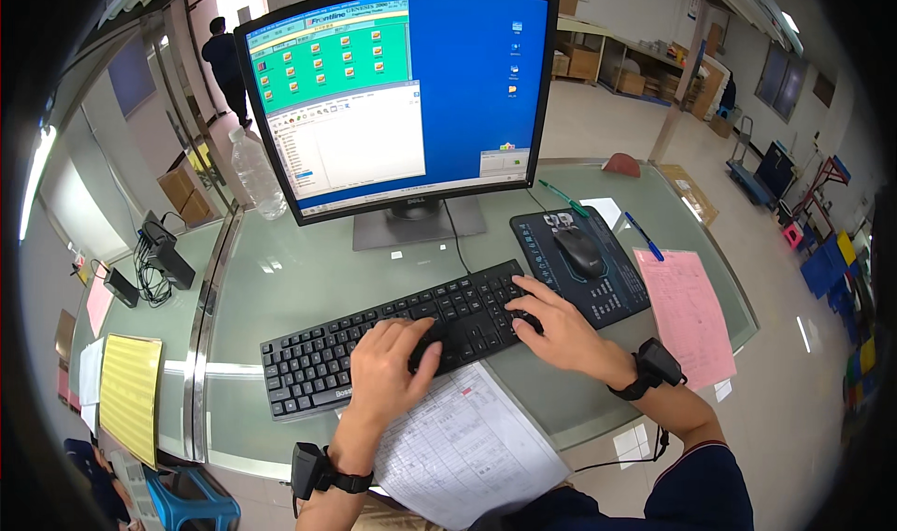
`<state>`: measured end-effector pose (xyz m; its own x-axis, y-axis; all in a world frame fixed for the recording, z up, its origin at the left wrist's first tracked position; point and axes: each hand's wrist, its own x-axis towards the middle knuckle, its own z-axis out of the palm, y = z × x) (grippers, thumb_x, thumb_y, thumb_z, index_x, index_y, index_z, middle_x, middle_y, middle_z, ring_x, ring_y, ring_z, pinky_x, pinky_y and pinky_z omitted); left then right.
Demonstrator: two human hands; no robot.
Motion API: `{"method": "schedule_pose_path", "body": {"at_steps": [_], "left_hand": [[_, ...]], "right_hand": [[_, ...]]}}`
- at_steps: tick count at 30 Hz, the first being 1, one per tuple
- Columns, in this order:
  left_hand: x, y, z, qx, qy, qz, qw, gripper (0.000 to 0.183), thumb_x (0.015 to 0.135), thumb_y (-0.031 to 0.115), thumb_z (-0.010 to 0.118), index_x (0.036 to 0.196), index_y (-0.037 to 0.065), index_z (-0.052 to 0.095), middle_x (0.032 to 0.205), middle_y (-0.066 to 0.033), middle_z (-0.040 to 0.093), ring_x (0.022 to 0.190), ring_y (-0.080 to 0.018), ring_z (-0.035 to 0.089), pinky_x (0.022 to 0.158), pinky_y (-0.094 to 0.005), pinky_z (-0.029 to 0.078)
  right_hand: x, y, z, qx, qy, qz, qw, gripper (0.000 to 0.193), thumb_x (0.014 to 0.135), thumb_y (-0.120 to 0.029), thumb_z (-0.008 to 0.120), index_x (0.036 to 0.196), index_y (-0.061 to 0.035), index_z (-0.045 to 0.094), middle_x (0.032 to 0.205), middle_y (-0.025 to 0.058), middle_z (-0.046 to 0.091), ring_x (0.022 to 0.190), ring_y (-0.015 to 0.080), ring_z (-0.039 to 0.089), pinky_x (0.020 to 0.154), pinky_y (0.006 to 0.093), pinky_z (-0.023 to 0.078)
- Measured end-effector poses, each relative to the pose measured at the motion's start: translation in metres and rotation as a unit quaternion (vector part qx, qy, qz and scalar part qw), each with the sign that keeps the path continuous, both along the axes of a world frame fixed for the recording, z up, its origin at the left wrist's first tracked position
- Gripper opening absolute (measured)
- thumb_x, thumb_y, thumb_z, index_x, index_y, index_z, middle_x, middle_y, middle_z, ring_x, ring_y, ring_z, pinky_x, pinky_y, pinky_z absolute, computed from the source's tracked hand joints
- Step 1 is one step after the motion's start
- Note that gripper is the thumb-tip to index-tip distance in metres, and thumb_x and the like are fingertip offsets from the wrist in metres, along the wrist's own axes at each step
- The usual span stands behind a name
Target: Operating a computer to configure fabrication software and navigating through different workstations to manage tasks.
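Observation:
Both my hands rest on a black keyboard [318, 355] lying slantwise on a glass-topped desk [280, 279]. My left hand [392, 368] covers the keys near the middle, fingers curled down onto them. My right hand [551, 324] lies over the keyboard's right end, fingers spread on the keys. Each wrist wears a black strap with a small device. A printed form sheet [467, 447] lies under my left forearm at the desk's near edge. Behind the keyboard stands a monitor [402, 92] showing a blue desktop with open windows.
A black mouse [581, 249] sits on a dark mouse pad [617, 288] right of the keyboard. A pink sheet [691, 316], blue pen [645, 237] and green pen [563, 198] lie further right. A plastic water bottle [257, 171] stands left of the monitor. Yellow paper [129, 391] lies far left. A person [227, 64] stands in the background.

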<state>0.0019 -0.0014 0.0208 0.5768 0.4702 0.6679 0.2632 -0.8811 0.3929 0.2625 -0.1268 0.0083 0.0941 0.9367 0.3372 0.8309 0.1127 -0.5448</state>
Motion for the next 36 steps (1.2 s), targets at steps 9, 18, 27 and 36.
{"method": "schedule_pose_path", "body": {"at_steps": [9,18,27,36], "left_hand": [[-0.002,-0.004,-0.006,0.044,0.13,-0.043,0.99,0.044,0.089,0.031,0.077,0.123,0.003,0.073,0.124,-0.0122,0.073,0.128,-0.0325,0.061,0.107,-0.0454,0.048],[-0.006,-0.004,-0.009,0.013,0.129,-0.048,0.99,0.044,0.094,0.032,0.074,0.127,0.004,0.071,0.129,-0.0122,0.072,0.131,-0.0318,0.06,0.11,-0.0449,0.047],[-0.003,-0.003,-0.008,-0.009,0.127,-0.054,0.99,0.042,0.094,0.031,0.074,0.124,0.003,0.073,0.125,-0.0126,0.073,0.13,-0.0319,0.062,0.108,-0.0442,0.049],[-0.003,-0.002,-0.008,-0.018,0.125,-0.057,0.99,0.04,0.092,0.029,0.076,0.122,0.002,0.074,0.121,-0.0123,0.074,0.128,-0.0319,0.063,0.107,-0.0437,0.049]], "right_hand": [[0.021,0.02,-0.001,0.039,-0.071,-0.036,0.996,0.033,0.098,-0.023,0.07,0.122,-0.0002,0.068,0.151,0.0299,0.051,0.143,0.0482,0.047,0.118,0.0487,0.041],[0.116,0.024,-0.034,0.129,-0.143,-0.212,0.958,0.042,0.092,-0.02,0.073,0.128,0.0001,0.064,0.136,0.0236,0.061,0.127,0.0454,0.058,0.109,0.0491,0.047],[0.112,0.022,-0.032,0.106,-0.11,-0.194,0.969,0.045,0.088,-0.012,0.073,0.131,-0.0017,0.064,0.137,0.0203,0.059,0.125,0.0429,0.057,0.108,0.0477,0.048],[0.111,0.022,-0.034,0.121,-0.105,-0.191,0.968,0.045,0.087,-0.011,0.073,0.13,-0.0007,0.066,0.136,0.0218,0.06,0.126,0.0429,0.057,0.11,0.0467,0.046]]}}
